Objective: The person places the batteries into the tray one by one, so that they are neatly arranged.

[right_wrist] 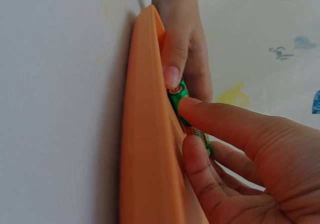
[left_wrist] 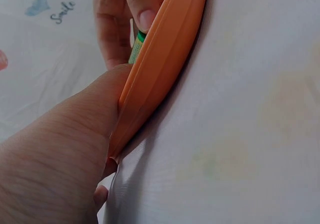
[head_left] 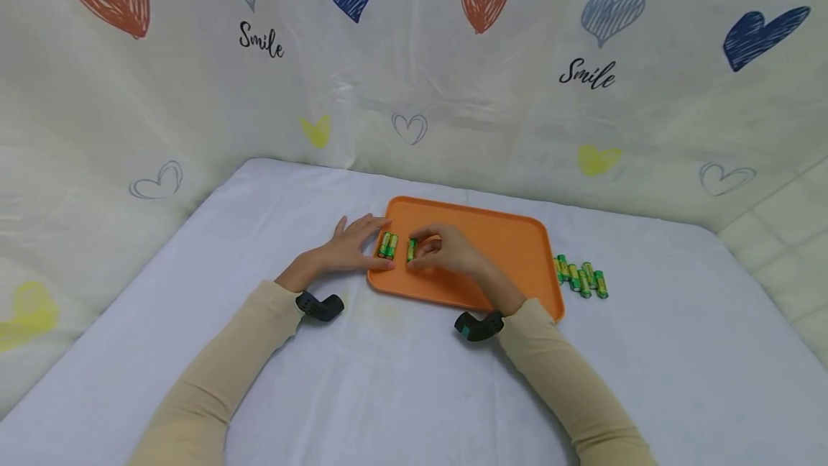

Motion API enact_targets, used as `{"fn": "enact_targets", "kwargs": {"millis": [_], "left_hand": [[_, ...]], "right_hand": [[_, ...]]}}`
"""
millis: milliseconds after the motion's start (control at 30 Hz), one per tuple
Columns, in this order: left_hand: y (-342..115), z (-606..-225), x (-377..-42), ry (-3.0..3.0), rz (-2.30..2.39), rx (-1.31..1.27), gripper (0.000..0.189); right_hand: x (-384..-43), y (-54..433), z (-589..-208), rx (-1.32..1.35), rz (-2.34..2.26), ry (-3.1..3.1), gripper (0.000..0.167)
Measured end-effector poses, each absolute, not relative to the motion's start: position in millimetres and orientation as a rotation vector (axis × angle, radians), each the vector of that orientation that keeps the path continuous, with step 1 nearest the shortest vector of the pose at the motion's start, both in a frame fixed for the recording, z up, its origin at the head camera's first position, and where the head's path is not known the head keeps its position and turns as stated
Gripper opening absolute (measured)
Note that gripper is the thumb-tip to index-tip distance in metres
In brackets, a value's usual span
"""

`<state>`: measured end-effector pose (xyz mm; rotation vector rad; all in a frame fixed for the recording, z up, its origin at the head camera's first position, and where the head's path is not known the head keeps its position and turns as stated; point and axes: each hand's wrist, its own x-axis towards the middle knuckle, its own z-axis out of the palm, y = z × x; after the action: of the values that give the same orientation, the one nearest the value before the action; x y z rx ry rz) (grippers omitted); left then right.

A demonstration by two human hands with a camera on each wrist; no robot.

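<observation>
An orange tray (head_left: pixel 491 236) lies on the white cloth. Two green-and-yellow batteries (head_left: pixel 388 246) sit side by side at its left end. My left hand (head_left: pixel 349 244) reaches over the tray's left rim, with the thumb below these batteries and the fingers beyond them. In the right wrist view the left thumb (right_wrist: pixel 172 76) touches or nearly touches a battery's end. Just to the right, my right hand (head_left: pixel 453 249) pinches another battery (head_left: pixel 411 250) between thumb and fingers, upright in the head view and low over the tray. The rim hides most batteries in the left wrist view.
Several more batteries (head_left: pixel 582 277) lie loosely grouped on the cloth beside the tray's right edge. Behind the table hangs a pale sheet (head_left: pixel 414 78) printed with hearts. A black wrist device (head_left: pixel 479 326) sits at each wrist, the right one near the tray's front rim.
</observation>
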<state>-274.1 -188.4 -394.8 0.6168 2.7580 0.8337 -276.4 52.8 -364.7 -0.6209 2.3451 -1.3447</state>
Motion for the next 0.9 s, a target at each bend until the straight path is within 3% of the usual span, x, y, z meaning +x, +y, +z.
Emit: {"fn": "enact_targets", "kwargs": {"millis": [900], "left_hand": [[-190, -397, -277, 2.76, 0.866, 0.656, 0.091]], "right_hand": [[-279, 29, -374, -0.578, -1.439, 2.341, 0.051]]}}
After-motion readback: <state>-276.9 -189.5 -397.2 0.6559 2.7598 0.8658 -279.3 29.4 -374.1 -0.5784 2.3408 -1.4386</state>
